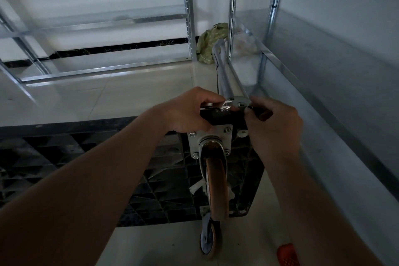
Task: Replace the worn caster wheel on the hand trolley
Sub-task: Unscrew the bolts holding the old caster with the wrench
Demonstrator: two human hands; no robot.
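Trolley (pixel 90 157) is flipped on its side on the tiled floor, black ribbed underside facing you, with the mounted caster wheel (pixel 216 185) sticking out toward you on its silver plate (pixel 210 139), bolts showing at the corners. Your left hand (pixel 190 112) is wrapped around a shiny wrench (pixel 218 106) right at the top edge of the deck, just above that plate. Your right hand (pixel 274 123) is pinched narrow on a dark-handled tool (pixel 261 113), a screwdriver I think, but honestly can't tell for sure, poked in at the same corner, so both hands are nearly touching. Folded handle (pixel 224 71) of the trolley runs away from you along the metal shelving (pixel 302 84) on your right. Second caster (pixel 210 239) sits on the floor just below the mounted one, near your forearms. Something orange (pixel 288 255) lies on the floor at bottom right, and a green bag (pixel 210 44) is bunched up by the shelf post.
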